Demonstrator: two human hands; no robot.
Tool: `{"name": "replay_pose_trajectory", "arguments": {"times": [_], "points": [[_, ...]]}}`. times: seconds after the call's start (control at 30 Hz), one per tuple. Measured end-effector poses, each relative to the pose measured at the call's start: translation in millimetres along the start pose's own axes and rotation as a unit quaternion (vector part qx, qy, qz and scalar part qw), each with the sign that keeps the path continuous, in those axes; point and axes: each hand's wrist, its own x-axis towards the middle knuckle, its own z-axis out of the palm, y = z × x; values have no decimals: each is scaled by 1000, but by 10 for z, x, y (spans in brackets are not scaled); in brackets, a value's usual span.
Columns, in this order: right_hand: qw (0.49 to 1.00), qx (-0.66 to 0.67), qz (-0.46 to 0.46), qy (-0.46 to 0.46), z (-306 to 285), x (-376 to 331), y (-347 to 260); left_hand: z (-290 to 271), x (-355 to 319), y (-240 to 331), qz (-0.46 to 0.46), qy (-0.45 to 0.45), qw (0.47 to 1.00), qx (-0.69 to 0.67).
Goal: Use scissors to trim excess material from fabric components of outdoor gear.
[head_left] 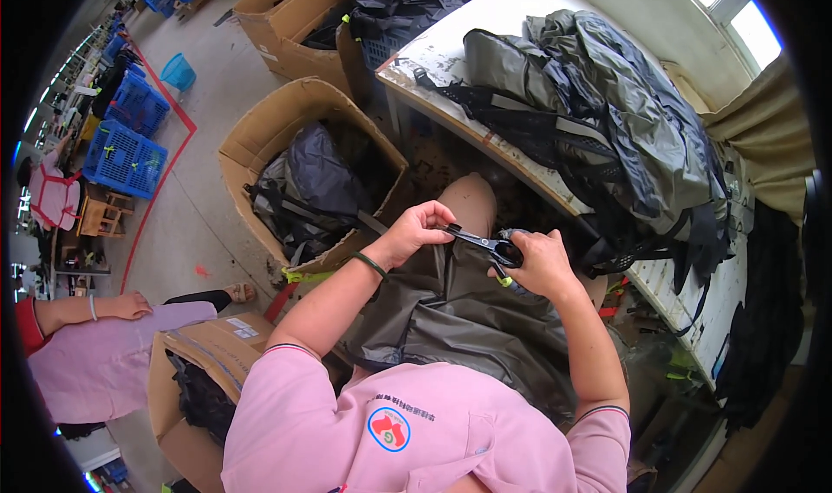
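My right hand (539,263) grips the black handles of a pair of scissors (485,243), whose blades point left toward my left hand (416,229). My left hand pinches something small at the blade tips, just above my bare knee (468,203). A dark grey fabric piece (451,311) lies spread over my lap under both hands. A thin dark band circles my left wrist.
A white worktable (503,16) at the upper right carries a heap of grey and black fabric pieces with straps (598,120). Open cardboard boxes of dark fabric (303,177) stand to my left. Another person in pink (104,354) sits at the lower left. Blue crates (126,155) stand beyond.
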Motion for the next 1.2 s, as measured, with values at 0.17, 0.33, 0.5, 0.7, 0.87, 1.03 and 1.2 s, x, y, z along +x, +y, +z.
{"name": "replay_pose_trajectory", "arguments": {"times": [0.17,0.33,0.5,0.7,0.87,1.03,1.2], "points": [[998,-3,43,-43,-21,29,39,4,62,24,4,-18,1000,17],[994,37,79,-65,-79,82,-42,-74,0,95,15,-1,998,55],[991,107,57,47,117,-60,284,-145,67,-335,93,66,864,490],[910,345,91,212,1211,-500,914,335,-146,-588,197,132,735,636],[859,453,80,223,1424,-546,1014,412,-193,-660,252,165,704,643],[895,387,73,210,1330,-536,917,415,-152,-651,240,167,694,658],[899,381,72,204,1305,-552,899,402,-173,-659,251,174,685,662]]}}
